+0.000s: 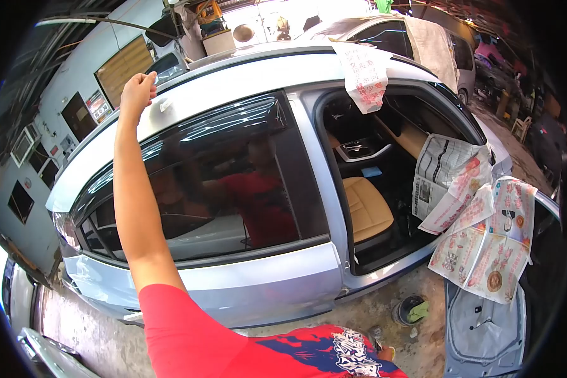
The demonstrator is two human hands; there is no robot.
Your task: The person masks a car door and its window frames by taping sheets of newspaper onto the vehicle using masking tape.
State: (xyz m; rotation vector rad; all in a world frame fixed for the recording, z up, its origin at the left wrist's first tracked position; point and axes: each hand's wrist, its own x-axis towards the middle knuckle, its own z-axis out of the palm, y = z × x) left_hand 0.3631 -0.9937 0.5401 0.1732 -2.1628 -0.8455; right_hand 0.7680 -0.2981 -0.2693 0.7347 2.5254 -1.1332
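My left hand point(138, 96) is raised at the end of an outstretched arm, above the rear part of the silver-blue car's roof point(233, 74). Its fingers are curled and pressed together. Something small and pale may show at the fingertips, too small to name. Just below the hand, a small whitish scrap point(166, 106) lies on the roof edge above the dark rear window point(214, 183). My right hand is out of the picture.
Newspaper sheets point(485, 246) cover the front door area, and another sheet point(365, 75) hangs from the roof. The front doorway shows a tan seat point(365, 208). On the floor stand a dark bucket with a green cloth point(417, 311) and a detached panel point(485, 334).
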